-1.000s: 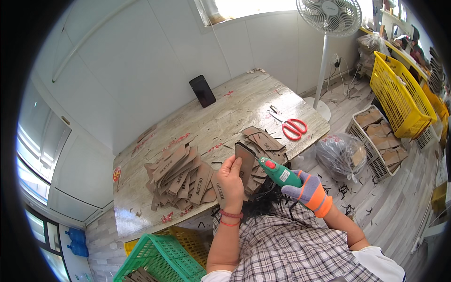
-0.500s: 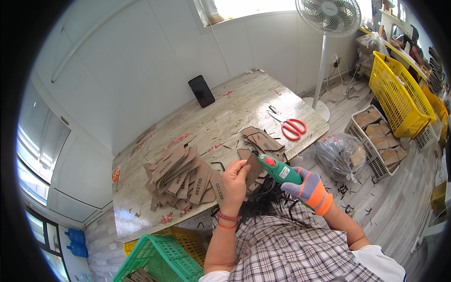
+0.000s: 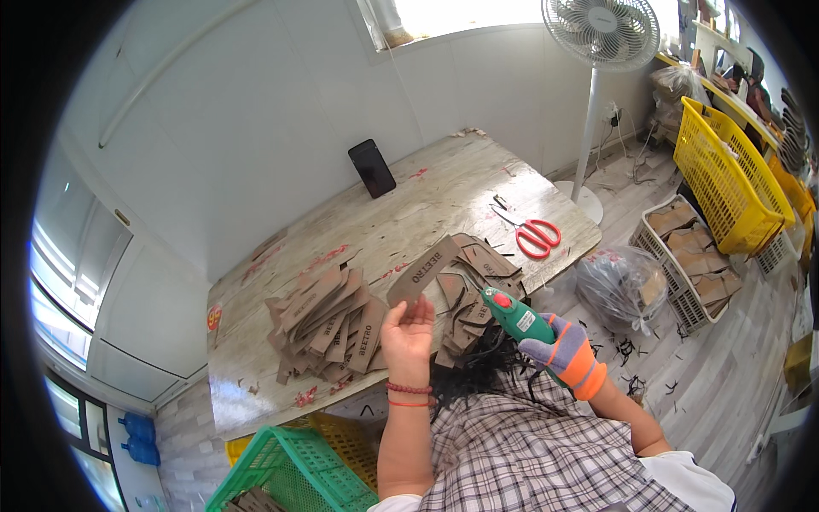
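Observation:
My left hand (image 3: 408,337), bare and palm turned up, has its fingertips at the lower end of a flat brown strip (image 3: 425,270) with dark print, which slants away to the upper right over the table. In my right hand (image 3: 567,354), in a grey and orange glove, is a green handheld electric cutter (image 3: 519,317) with a red button, its tip pointing up-left. A heaped pile of similar brown strips (image 3: 328,320) lies left of my left hand. Another pile of brown pieces (image 3: 490,264) is just beyond the cutter. Black trimmings (image 3: 478,363) hang over my lap.
Red-handled scissors (image 3: 537,239) and a propped black phone (image 3: 372,169) are on the table (image 3: 247,375). A green crate (image 3: 299,474) stands at lower left. To the right are a clear plastic bag (image 3: 623,286), a crate of brown pieces (image 3: 678,282), a yellow basket (image 3: 725,179) and a fan (image 3: 601,34).
My left hand has moved slightly left, away from the cutter, and turned palm up. The brown strip has left the cutter's tip and swung up-left. The cutter has shifted slightly right and down.

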`<state>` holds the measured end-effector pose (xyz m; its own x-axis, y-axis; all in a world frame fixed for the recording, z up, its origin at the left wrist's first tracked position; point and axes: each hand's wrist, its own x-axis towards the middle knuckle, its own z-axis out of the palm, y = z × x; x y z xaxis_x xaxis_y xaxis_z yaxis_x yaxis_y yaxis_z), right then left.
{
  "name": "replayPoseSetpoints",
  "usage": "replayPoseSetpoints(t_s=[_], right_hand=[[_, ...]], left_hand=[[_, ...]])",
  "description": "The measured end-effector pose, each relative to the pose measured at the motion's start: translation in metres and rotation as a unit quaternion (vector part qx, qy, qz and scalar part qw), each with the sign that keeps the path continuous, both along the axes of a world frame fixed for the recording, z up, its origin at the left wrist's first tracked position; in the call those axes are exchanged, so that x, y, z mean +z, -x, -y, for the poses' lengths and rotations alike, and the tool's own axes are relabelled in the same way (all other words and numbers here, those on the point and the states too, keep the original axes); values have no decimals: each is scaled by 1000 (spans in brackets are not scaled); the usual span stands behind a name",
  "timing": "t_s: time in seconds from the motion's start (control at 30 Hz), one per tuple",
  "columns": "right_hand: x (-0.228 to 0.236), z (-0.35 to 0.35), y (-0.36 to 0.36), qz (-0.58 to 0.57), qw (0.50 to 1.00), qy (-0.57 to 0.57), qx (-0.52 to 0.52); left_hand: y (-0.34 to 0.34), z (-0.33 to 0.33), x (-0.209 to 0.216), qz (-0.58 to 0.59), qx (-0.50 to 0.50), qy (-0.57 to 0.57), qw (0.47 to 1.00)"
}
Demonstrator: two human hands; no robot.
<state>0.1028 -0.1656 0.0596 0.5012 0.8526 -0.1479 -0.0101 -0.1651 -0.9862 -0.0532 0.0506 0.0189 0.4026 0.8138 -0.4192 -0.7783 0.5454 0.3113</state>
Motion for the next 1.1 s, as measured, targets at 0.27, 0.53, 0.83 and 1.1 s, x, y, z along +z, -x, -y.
replayPoseSetpoints(t_s=[0.27,0.53,0.83,1.1], right_hand=[[-10,4,4,-16,999,-16,-40],[0,10,9,56,998,36,-18],[4,11,9,55,998,41,-17],[5,11,3,78,996,48,3]], left_hand=[[-21,36,-6,94,-187,-8,978],[-24,45,6,72,-161,-97,980],[-27,51,11,-40,-99,-187,977],[-25,53,18,-119,-91,-276,949]])
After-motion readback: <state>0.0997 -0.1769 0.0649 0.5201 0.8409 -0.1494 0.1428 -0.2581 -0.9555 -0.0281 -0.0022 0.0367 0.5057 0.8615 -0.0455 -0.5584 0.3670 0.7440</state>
